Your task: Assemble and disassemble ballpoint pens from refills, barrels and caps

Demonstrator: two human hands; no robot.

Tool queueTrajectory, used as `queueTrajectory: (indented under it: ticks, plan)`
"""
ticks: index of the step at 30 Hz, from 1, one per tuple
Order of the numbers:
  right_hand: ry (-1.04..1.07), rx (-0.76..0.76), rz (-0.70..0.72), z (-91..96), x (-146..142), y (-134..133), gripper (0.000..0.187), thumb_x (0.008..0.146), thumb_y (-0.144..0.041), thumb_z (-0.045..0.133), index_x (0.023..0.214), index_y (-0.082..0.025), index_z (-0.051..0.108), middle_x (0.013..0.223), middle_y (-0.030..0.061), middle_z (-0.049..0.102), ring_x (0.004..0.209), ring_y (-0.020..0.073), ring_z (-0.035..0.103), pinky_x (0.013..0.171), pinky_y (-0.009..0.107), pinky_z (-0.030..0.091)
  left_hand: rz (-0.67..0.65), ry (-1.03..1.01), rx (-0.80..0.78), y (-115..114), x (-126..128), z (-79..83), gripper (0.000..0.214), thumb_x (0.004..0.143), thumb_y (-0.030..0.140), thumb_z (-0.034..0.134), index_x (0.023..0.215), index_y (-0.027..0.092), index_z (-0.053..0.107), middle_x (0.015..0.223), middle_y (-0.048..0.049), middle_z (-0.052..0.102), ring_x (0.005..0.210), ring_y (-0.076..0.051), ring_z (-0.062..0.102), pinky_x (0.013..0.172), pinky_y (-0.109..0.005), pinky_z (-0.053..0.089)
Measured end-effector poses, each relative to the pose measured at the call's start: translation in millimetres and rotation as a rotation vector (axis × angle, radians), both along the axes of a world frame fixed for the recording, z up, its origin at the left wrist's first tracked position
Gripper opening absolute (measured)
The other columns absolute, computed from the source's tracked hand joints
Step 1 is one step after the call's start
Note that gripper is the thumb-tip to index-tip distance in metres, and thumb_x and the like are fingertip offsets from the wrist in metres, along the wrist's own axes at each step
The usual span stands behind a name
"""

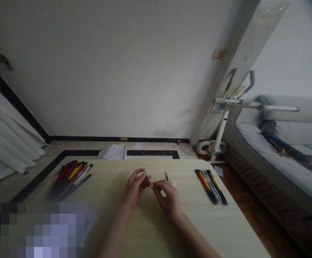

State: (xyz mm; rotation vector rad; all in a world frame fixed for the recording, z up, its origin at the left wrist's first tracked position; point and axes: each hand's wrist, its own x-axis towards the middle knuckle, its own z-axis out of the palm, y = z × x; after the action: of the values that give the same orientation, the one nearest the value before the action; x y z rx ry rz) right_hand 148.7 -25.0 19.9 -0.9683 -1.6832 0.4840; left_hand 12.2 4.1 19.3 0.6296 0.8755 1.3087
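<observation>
Over the middle of a pale wooden table (150, 229), my left hand (134, 187) and my right hand (167, 196) meet fingertip to fingertip. Both pinch a small whitish pen part (148, 178) between them; its exact shape is too small to make out. A short dark piece (166, 176) lies on the table just beyond my right hand. A heap of red, yellow, blue and black pens (71, 174) lies to the left. A neat row of pens (211, 181) lies to the right.
The table's right edge drops to a wooden floor. A grey sofa (284, 157) and a white exercise frame (222, 118) stand at the right. Papers (113, 152) lie on the floor beyond the table. A curtain (5, 139) hangs at the left.
</observation>
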Motion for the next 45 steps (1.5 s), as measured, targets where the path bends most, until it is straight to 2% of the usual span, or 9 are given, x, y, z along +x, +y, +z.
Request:
queueTrajectory:
  ticks: [6, 17, 24, 27, 35, 39, 45]
  plan:
    - [-0.016, -0.021, 0.003, 1.1, 0, -1, 0.012, 0.08, -0.019, 0.052, 0.086, -0.019, 0.062, 0.076, 0.0037, 0.061, 0.065, 0.0115, 0.057, 0.06, 0.024, 0.048, -0.003, -0.001, -0.007, 1, 0, -0.8, 0.03, 0.066, 0.028, 0.067, 0.09, 0.017, 0.053, 0.074, -0.0048, 0.066, 0.062, -0.013, 0.061, 0.059, -0.024, 0.046]
    - [-0.057, -0.041, 0.005, -4.5, 0, 0, 0.011, 0.08, -0.02, 0.052, 0.084, -0.019, 0.062, 0.075, 0.0034, 0.06, 0.064, 0.0116, 0.056, 0.059, 0.024, 0.046, -0.011, 0.002, 0.0, 1, -1, -0.4, 0.031, 0.068, 0.027, 0.065, 0.094, 0.017, 0.051, 0.073, -0.0046, 0.065, 0.059, -0.01, 0.059, 0.057, -0.022, 0.045]
    - [-0.07, -0.029, -0.005, 0.0, 2, -1, 0.012, 0.08, -0.021, 0.052, 0.087, -0.019, 0.061, 0.075, 0.0042, 0.06, 0.064, 0.0123, 0.055, 0.06, 0.025, 0.047, 0.014, -0.035, -0.023, 1, -1, 1.1, 0.032, 0.065, 0.026, 0.067, 0.092, 0.016, 0.054, 0.073, -0.0045, 0.065, 0.06, -0.011, 0.06, 0.057, -0.022, 0.046]
    - [-0.068, -0.018, -0.066, 1.9, 10, 4, 0.013, 0.079, -0.022, 0.052, 0.088, -0.019, 0.061, 0.076, 0.0046, 0.06, 0.063, 0.0128, 0.055, 0.06, 0.026, 0.046, 0.037, -0.071, -0.054, 3, -2, -0.5, 0.031, 0.065, 0.023, 0.068, 0.091, 0.016, 0.054, 0.071, -0.0042, 0.065, 0.059, -0.011, 0.06, 0.056, -0.021, 0.046]
    - [-0.102, -0.021, -0.332, -2.4, 39, 23, 0.018, 0.081, -0.022, 0.045, 0.088, -0.017, 0.061, 0.077, 0.006, 0.058, 0.066, 0.0145, 0.051, 0.062, 0.028, 0.043, 0.028, -0.177, -0.044, 7, -7, -9.1, 0.025, 0.067, 0.017, 0.065, 0.091, 0.015, 0.055, 0.073, -0.0044, 0.065, 0.059, -0.009, 0.059, 0.054, -0.019, 0.047]
    - [-0.23, -0.076, -0.356, -2.9, 46, 25, 0.017, 0.076, -0.018, 0.047, 0.08, -0.018, 0.063, 0.075, 0.0046, 0.056, 0.069, 0.0151, 0.051, 0.063, 0.027, 0.042, 0.031, -0.246, -0.024, 9, -10, -13.5, 0.021, 0.07, 0.016, 0.063, 0.09, 0.016, 0.056, 0.073, -0.0035, 0.065, 0.058, -0.008, 0.059, 0.053, -0.019, 0.047]
    - [-0.381, -0.16, -0.296, -2.5, 56, 25, 0.02, 0.07, -0.012, 0.046, 0.061, -0.019, 0.063, 0.067, 0.003, 0.054, 0.064, 0.0134, 0.05, 0.058, 0.023, 0.039, 0.051, -0.366, -0.075, 11, -14, -17.7, 0.018, 0.072, 0.013, 0.061, 0.09, 0.015, 0.058, 0.077, -0.0038, 0.065, 0.058, -0.008, 0.059, 0.054, -0.019, 0.049]
